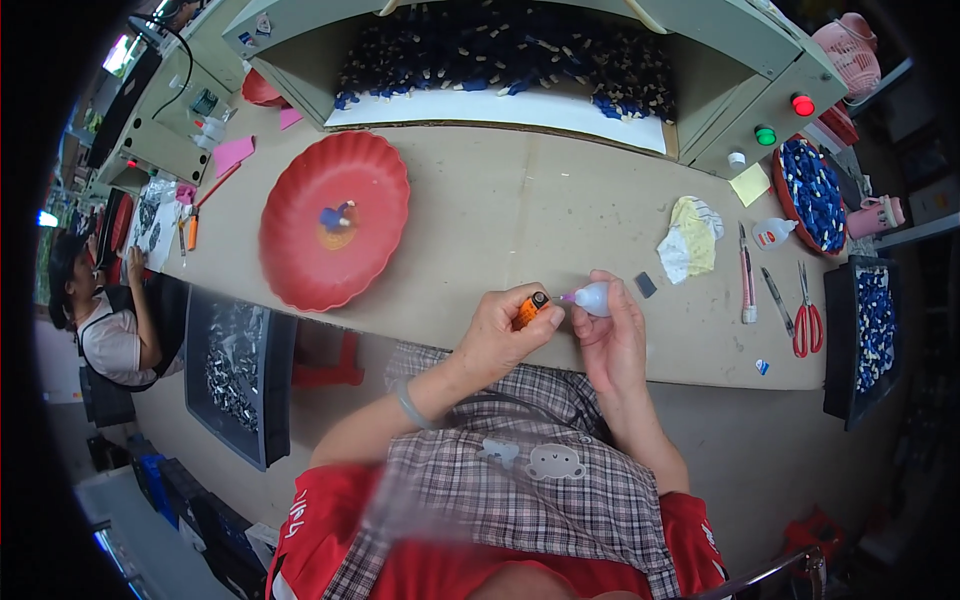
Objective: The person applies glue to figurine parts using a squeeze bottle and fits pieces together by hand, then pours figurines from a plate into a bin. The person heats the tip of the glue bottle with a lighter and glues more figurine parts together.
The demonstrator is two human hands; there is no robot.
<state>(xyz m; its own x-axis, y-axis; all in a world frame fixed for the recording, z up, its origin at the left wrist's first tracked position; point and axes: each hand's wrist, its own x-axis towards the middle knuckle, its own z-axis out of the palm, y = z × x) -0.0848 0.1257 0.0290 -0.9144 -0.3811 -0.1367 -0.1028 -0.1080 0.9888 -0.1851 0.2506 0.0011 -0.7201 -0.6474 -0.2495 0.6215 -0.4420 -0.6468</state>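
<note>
Just over the near edge of the table, my two hands come close together. My left hand (500, 328) is closed around a short orange cylinder with a black end (528, 312); its exact kind I cannot make out. Between the thumb and fingers of my right hand (613, 335) is a small translucent squeeze bottle (593, 299). Its purple tip points left, toward the black end of the cylinder. Whether the two touch is unclear. A small dark grey block (645, 285) lies right of my right hand.
A red scalloped dish (290, 235) with a small blue-and-white piece stands left. Right lie a crumpled cloth (688, 240), a utility knife (747, 275), red-handled scissors (806, 325) and a glue bottle (773, 233). Blue pieces fill the cabinet (500, 50) behind. A co-worker (115, 310) sits far left.
</note>
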